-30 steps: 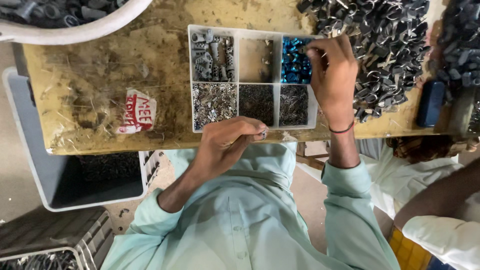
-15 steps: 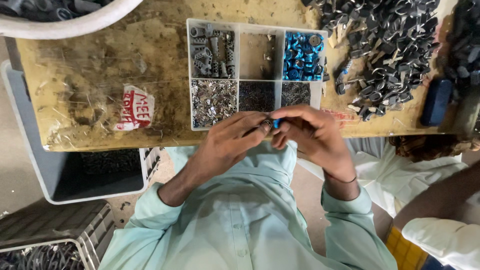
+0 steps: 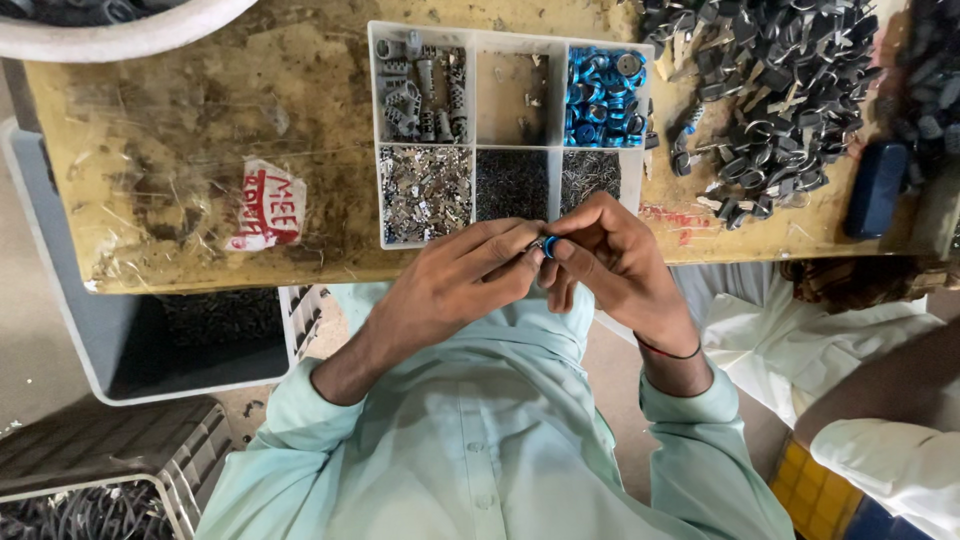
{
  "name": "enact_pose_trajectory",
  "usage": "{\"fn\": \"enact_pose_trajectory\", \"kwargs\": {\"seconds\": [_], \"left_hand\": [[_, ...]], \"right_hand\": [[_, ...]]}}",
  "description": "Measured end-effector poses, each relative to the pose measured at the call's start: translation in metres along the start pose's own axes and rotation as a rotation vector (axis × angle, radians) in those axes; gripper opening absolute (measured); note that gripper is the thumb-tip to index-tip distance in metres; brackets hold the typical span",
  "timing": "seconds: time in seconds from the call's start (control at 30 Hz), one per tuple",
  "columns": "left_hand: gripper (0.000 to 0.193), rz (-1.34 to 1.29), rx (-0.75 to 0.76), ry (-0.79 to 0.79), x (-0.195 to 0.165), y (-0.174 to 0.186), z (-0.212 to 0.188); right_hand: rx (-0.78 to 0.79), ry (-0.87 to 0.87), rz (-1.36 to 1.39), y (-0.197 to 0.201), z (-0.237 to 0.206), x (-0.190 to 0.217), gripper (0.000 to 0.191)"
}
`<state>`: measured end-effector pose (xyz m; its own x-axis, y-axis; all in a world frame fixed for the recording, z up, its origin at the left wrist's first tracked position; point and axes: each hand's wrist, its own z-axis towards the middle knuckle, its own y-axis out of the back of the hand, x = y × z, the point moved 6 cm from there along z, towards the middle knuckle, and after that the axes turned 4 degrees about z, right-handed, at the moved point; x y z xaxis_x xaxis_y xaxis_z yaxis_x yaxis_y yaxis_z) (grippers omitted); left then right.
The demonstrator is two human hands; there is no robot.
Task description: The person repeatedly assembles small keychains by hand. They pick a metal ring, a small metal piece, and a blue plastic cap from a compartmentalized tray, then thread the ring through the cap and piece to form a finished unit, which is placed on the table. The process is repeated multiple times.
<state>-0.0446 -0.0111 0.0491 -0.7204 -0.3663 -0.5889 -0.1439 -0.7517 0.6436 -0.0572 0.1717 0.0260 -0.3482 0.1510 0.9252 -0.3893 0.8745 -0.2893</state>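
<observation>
Since the earlier frame the two hands have drawn a little closer together at the near edge of the worn wooden table (image 3: 180, 150), just in front of the white compartment tray (image 3: 470, 145). The left hand (image 3: 455, 285) and right hand (image 3: 610, 255) now meet fingertip to fingertip, both pinched shut around a small blue ring (image 3: 548, 246) with a bit of grey metal beside it. The ring is mostly covered by fingers, so its exact shape is hard to make out. At far right, the heap of dark grey parts (image 3: 780, 90) runs off the frame.
</observation>
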Motion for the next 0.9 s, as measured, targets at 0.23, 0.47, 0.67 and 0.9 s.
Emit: {"fn": "enact_pose_trajectory", "kwargs": {"seconds": [0.23, 0.47, 0.67, 0.9], "left_hand": [[0.050, -0.059, -0.055, -0.020, 0.001, 0.003, -0.005], [0.044, -0.256, -0.282, 0.213, 0.000, -0.011, -0.007], [0.033, -0.233, -0.318, 0.255, 0.008, -0.011, -0.008], [0.033, -0.366, -0.208, 0.321, 0.018, -0.021, -0.007]], "right_hand": [[0.102, -0.055, 0.018, -0.007, 0.003, -0.019, 0.028], [-0.001, 0.027, 0.124, -0.025, 0.003, -0.006, 0.025], [-0.613, 0.344, -1.356, 0.077, -0.001, 0.031, 0.023], [-0.558, 0.314, -0.879, 0.118, 0.006, 0.015, 0.027]]}}
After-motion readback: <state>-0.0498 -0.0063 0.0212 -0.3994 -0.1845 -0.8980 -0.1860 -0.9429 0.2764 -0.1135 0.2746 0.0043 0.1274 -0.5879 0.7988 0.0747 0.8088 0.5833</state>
